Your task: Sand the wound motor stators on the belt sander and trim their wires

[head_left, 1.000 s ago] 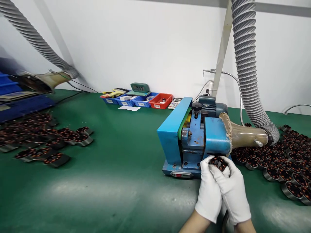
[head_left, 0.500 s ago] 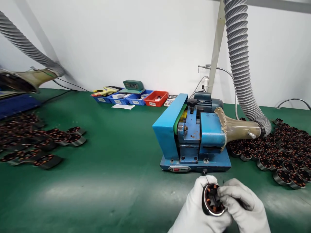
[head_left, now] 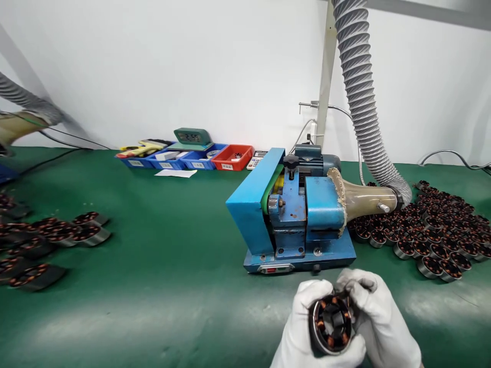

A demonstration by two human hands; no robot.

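Observation:
A round motor stator (head_left: 332, 325), with copper windings set in a black core and a shiny metal rim, sits in my white-gloved left hand (head_left: 303, 327). Its open face is turned up toward me. My gloved right hand (head_left: 378, 312) is closed at the stator's upper right edge, thumb and fingers pinched together. Whatever lies between those fingers is hidden. Just beyond my hands stands a blue belt sanding machine (head_left: 291, 220), with a red switch (head_left: 275, 269) on its base.
Many similar stators (head_left: 429, 250) crowd the green table right of the machine; another group (head_left: 61, 235) lies at left. Behind are blue bins (head_left: 166, 162), a red bin (head_left: 232, 157), a green digital clock (head_left: 192, 137) and a calculator (head_left: 256, 160). A grey hose (head_left: 358, 76) joins the machine's duct.
The view has turned slightly to the right. My right hand has moved from the stator's inside to its upper right edge; my left hand still holds it.

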